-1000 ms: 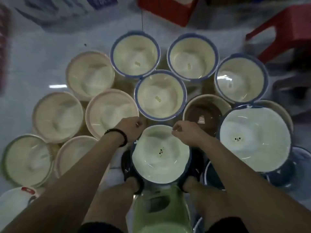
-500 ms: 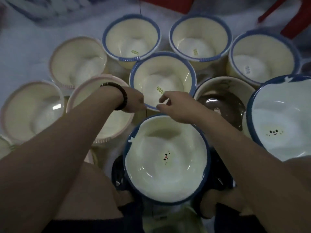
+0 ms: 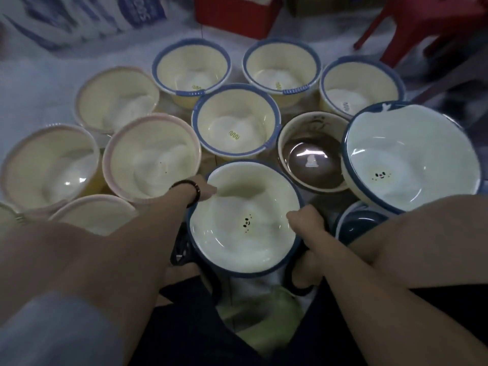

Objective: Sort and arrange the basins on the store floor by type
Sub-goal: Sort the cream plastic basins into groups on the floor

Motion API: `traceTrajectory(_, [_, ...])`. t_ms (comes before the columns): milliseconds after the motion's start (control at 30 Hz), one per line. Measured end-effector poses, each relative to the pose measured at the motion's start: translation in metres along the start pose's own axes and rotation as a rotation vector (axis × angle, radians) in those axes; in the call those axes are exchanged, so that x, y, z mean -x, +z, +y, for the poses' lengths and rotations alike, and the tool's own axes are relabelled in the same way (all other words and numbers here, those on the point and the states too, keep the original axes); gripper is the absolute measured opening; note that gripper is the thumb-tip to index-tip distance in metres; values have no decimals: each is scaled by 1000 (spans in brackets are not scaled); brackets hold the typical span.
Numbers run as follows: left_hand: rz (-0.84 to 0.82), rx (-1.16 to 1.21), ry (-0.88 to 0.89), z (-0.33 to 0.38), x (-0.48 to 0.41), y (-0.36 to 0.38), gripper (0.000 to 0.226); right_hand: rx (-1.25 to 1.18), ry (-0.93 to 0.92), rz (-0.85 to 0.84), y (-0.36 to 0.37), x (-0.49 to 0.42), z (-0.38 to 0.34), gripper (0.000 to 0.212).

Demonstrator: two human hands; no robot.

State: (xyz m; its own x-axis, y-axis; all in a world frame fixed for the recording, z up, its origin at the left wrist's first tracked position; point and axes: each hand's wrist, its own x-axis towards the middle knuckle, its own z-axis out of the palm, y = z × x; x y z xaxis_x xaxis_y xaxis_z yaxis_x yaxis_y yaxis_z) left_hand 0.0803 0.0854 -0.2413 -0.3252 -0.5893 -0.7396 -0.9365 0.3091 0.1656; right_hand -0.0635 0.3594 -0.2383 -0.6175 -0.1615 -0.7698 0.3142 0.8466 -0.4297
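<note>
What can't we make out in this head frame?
All head view:
- Dark blue plastic basin: mostly hidden by right forearm and large blue-rimmed cream basin.
- Green plastic object: blurred, under the held face-print cream basin.
- Far-left cream basin: cut by frame edge.
- Blue-white packaging print: blurred.

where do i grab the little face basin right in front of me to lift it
Take the face-print basin by its blue rim at two opposite sides, one grip from the left and one from the right. It is wide, round and open side up, with no handle showing, so a balanced two-sided hold probably suits it. The left hand and right hand hold it there now.
</note>
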Motion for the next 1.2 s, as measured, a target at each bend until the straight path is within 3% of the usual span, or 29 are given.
traceTrajectory(167, [102,339,-117,-38,-18,33,48,-48,159,-51,6,-18,33,79])
traceTrajectory(300, [22,498,-105,-43,-27,45,25,-191,220,-73,10,-26,27,66])
traceTrajectory(433, [-61,451,-48,-57,-32,45,41,-259,251,-124,11,-35,26,79])
traceTrajectory(533, [-58,466,-73,-62,-25,34,38,-307,288,-94,6,-39,25,71])
traceTrajectory(700, [150,650,-10,-45,1,0,31,-262,95,237,-9,-21,6,44])
traceTrajectory(833, [306,543,155,-18,47,-66,63,-449,13,242,-28,2,-23,26])
traceTrajectory(933, [562,578,301,-5,95,-97,62,-584,-133,253,-44,29,-49,21])
traceTrajectory(1100, [714,700,500,41,154,-142,70,-601,-464,393,-118,88,-85,28])
traceTrajectory(1200, [711,813,613,88,190,-164,66,-637,-597,384,-186,121,-100,53])
